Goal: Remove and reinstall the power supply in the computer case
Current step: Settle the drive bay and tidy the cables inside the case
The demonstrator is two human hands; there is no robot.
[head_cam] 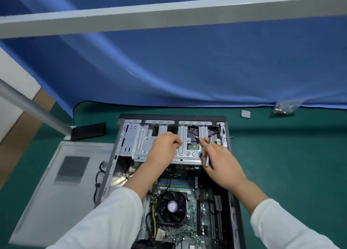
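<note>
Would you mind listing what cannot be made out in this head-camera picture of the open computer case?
- Power supply: not identifiable in the computer case; the arms cover part of the interior.
- Left hand: fingers curled on the drive cage, but anything pinched is hidden.
- Right hand: holds a slim tool; its tip is blurred.
- Clear bag by the curtain: contents too small.
- Near end of the case: cut off by the bottom edge.

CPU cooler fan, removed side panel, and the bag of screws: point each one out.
CPU cooler fan (173,206): head view, on the hub sticker.
Removed side panel (62,188): head view, on bare metal below the vent grille.
Bag of screws (283,107): head view, on the middle of the clear bag.
</note>
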